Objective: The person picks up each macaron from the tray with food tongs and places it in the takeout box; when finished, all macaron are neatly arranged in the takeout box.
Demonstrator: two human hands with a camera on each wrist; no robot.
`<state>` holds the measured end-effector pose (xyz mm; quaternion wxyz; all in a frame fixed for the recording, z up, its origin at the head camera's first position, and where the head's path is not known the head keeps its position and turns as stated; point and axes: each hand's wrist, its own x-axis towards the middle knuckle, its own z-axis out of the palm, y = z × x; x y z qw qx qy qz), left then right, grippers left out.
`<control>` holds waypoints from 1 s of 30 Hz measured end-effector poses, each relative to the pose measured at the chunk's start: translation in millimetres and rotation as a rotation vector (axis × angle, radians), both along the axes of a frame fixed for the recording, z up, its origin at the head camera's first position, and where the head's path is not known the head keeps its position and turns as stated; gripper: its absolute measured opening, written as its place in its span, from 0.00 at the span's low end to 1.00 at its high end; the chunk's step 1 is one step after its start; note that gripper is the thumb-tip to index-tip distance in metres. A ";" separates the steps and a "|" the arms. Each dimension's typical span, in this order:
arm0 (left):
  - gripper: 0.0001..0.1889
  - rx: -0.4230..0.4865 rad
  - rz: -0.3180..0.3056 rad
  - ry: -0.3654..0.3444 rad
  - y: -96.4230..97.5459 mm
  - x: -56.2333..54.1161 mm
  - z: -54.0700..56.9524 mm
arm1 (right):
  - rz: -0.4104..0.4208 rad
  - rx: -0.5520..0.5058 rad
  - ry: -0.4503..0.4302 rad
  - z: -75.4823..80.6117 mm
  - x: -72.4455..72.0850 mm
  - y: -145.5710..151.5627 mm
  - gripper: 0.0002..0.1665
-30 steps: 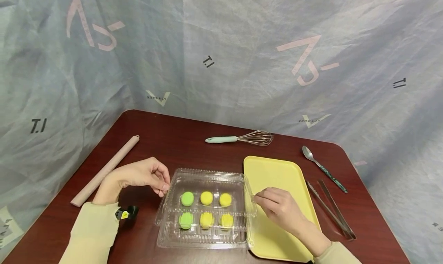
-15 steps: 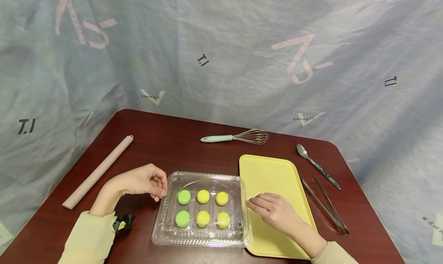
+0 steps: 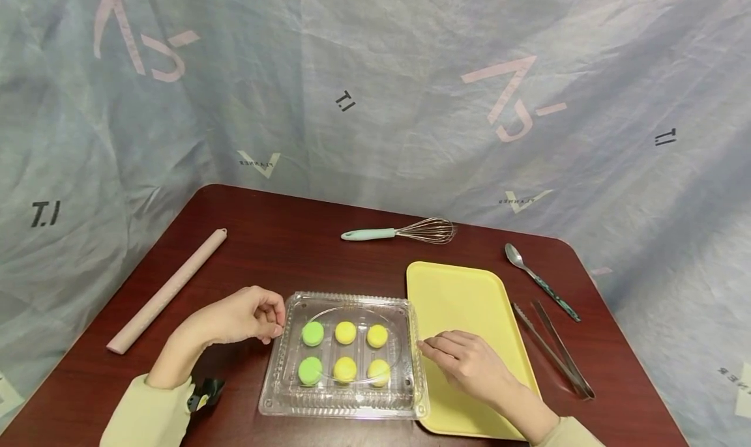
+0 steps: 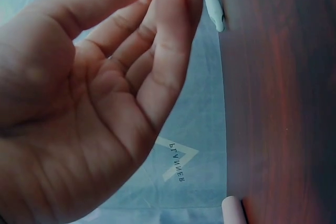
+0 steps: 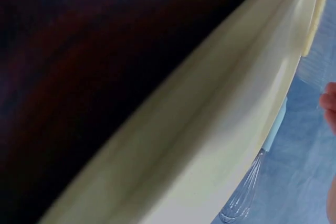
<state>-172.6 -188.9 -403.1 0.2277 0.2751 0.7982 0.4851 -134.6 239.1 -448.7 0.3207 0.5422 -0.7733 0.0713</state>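
In the head view a clear plastic box (image 3: 281, 398) stands at the front middle of the table, its clear lid lying over the base. Through it show two green macarons (image 3: 313, 333) and several yellow macarons (image 3: 345, 333), set in two rows. My left hand (image 3: 240, 317) pinches the lid's left edge between thumb and bent fingers. At the right edge, my right hand (image 3: 466, 363) does the same, held above the yellow tray (image 3: 452, 284). The left wrist view shows the palm and the bent fingers (image 4: 173, 40); only a sliver of clear plastic appears beyond them.
A pale rolling pin (image 3: 167, 290) lies at the left. Behind the box is a whisk (image 3: 375, 234) with a mint handle. Metal tongs (image 3: 554, 349) and a spoon (image 3: 540, 281) lie right of the tray. A grey cloth (image 3: 375, 108) hangs behind the table.
The lid, tilted over the box a second ago, has come down flat over the base. Both hands have kept to its edges, the left sinking slightly. The head view has shifted a little.
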 end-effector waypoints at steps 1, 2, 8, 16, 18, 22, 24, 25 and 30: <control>0.05 -0.010 0.014 0.013 0.3 2.1 -0.2 | -0.001 -0.008 -0.016 0.1 0.9 -0.7 0.18; 0.05 -0.017 0.030 0.024 0.6 4.3 -0.2 | 0.000 -0.016 -0.035 0.1 1.8 -1.2 0.17; 0.02 -0.012 0.132 0.089 0.2 18.4 -5.7 | -0.056 -0.028 -0.242 2.7 11.9 -0.7 0.18; 0.20 0.052 0.074 0.080 -11.7 40.9 -15.8 | -0.157 0.015 -0.428 9.5 27.0 2.9 0.33; 0.26 0.061 0.034 0.070 -15.4 46.7 -17.4 | -0.188 0.034 -0.463 10.1 30.3 4.2 0.39; 0.37 0.068 -0.033 0.088 -20.5 56.6 -20.9 | -0.222 0.041 -0.494 8.8 35.0 5.3 0.46; 0.41 0.072 -0.044 0.112 -21.7 60.4 -23.4 | -0.233 0.036 -0.496 7.4 36.7 4.9 0.48; 0.42 0.074 -0.042 0.125 -21.9 61.9 -24.8 | -0.240 0.031 -0.499 7.0 37.7 4.4 0.49; 0.47 0.064 0.024 0.170 -19.3 66.6 -31.7 | -0.282 0.001 -0.507 5.3 42.5 0.6 0.51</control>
